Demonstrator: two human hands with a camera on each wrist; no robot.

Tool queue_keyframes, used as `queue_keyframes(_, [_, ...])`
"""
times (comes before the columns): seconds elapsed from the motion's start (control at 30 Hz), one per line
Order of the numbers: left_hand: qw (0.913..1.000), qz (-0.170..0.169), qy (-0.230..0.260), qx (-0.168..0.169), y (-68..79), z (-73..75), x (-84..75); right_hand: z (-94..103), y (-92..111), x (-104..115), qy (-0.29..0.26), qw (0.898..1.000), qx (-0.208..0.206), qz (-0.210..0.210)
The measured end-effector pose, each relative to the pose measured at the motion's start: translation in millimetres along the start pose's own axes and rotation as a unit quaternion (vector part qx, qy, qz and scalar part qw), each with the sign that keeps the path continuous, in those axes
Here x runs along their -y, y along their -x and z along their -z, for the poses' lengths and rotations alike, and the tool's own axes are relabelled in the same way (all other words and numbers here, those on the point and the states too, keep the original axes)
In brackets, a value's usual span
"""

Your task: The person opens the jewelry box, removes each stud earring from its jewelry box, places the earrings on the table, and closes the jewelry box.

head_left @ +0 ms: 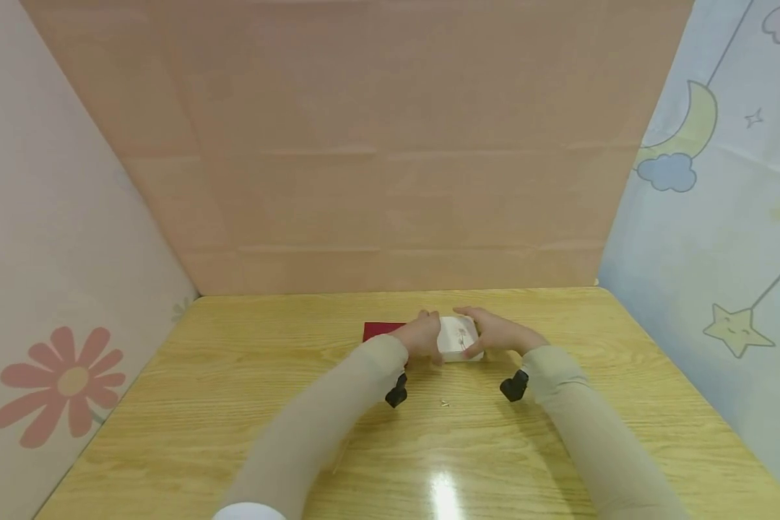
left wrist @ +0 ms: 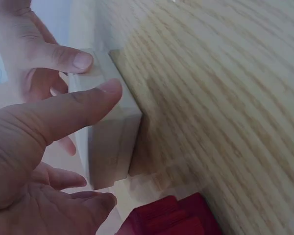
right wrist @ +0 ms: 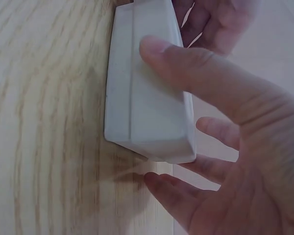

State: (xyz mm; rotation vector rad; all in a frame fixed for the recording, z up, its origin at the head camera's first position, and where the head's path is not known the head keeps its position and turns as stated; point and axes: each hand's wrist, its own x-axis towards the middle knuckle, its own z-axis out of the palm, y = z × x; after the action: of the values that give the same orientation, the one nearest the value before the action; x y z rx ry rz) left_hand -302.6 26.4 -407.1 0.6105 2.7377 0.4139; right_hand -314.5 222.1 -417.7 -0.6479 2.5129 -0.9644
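Note:
A white lidded box [head_left: 455, 334] with a small drawing on its top sits between my two hands toward the back of the table. My left hand [head_left: 422, 338] holds its left end, thumb against the near side, as the left wrist view shows with the box [left wrist: 110, 142]. From the right, my right hand [head_left: 497, 334] grips the other end. In the right wrist view the right thumb [right wrist: 174, 61] lies on the near side, just above the seam between lid and base, and the other fingers reach around the far side, partly hidden.
Just left of the box lies a dark red item [head_left: 380, 330], partly covered by the left hand; its layered edge [left wrist: 169, 218] shows in the left wrist view. Some tiny gold-coloured pieces [head_left: 445, 403] lie nearer on the wooden table [head_left: 234, 375]. Paper-covered walls enclose the back and sides.

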Motion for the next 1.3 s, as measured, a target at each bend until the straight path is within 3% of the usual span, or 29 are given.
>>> queue_keyframes(0.2, [0.9996, 0.017, -0.022, 0.005, -4.0, -4.0, -3.6, 0.0, -1, -2, 0.002, 1.0, 0.001, 0.006])
queue_keyframes(0.67, [0.9987, 0.003, -0.044, -0.023, -8.6, -6.8, -4.6, 0.9, 1, 2, 0.054, 0.998, -0.015, 0.0])
queue_keyframes(1.1, [0.9982, -0.049, -0.002, -0.034, 28.0, -13.2, -19.4, 5.4, 41, 25, 0.106, 0.994, 0.008, -0.003])
queue_keyframes(1.3, [0.998, -0.052, -0.009, -0.035, 33.3, -25.9, -21.1, -4.4, 45, 24, 0.122, 0.992, 0.017, -0.004])
